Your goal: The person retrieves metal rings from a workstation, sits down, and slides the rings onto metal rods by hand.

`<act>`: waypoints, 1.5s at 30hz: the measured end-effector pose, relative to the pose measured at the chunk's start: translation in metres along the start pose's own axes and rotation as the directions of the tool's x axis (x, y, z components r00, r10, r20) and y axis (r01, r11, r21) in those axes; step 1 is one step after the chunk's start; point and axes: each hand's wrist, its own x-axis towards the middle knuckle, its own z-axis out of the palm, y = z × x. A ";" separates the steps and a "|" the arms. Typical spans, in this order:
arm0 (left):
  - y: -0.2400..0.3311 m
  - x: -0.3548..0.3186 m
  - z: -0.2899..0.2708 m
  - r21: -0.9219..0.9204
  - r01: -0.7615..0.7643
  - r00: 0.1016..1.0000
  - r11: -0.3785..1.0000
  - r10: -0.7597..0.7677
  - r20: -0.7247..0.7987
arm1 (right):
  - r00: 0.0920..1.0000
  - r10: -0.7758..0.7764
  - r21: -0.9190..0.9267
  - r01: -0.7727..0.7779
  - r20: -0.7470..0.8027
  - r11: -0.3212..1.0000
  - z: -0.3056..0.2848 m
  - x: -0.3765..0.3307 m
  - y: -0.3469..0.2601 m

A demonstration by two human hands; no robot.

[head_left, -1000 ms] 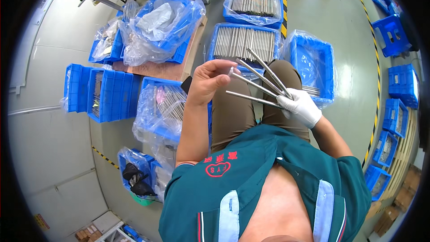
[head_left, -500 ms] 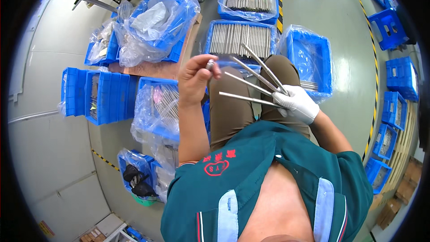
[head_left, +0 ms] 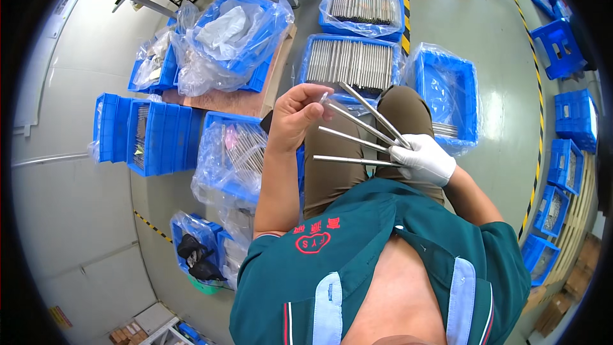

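Note:
Fanned out from my right hand, which wears a white glove, are several slim metal rods. Its fingers are closed round their near ends over my lap. My bare left hand is raised left of the fan, thumb and fingertips pinched on a small shiny piece. That piece is close to the free end of one rod; whether they touch I cannot tell. Past my knees, a blue crate lined with clear plastic holds rows of similar rods.
A blue crate with a few rods stands right of my knee. Left are a bagged crate of rods, stacked blue crates and a wooden board bearing crates. Small blue bins line the far right.
My left hand has shifted right with the small shiny piece, closer to the rod ends. The fan of rods has shifted slightly, still in my right hand.

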 end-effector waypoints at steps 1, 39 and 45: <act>0.000 0.000 0.000 -0.002 -0.006 1.000 1.000 0.006 -0.007 | 1.000 0.003 0.021 -0.003 0.007 1.000 0.000 0.001 0.001; 0.005 0.010 -0.001 0.041 0.019 0.999 0.999 -0.021 0.050 | 0.978 0.083 -0.068 -0.071 0.191 0.995 -0.001 0.005 0.006; 0.012 0.013 0.004 0.096 0.088 0.987 0.991 -0.100 0.126 | 0.975 0.083 -0.127 -0.058 0.204 0.990 -0.004 0.005 0.007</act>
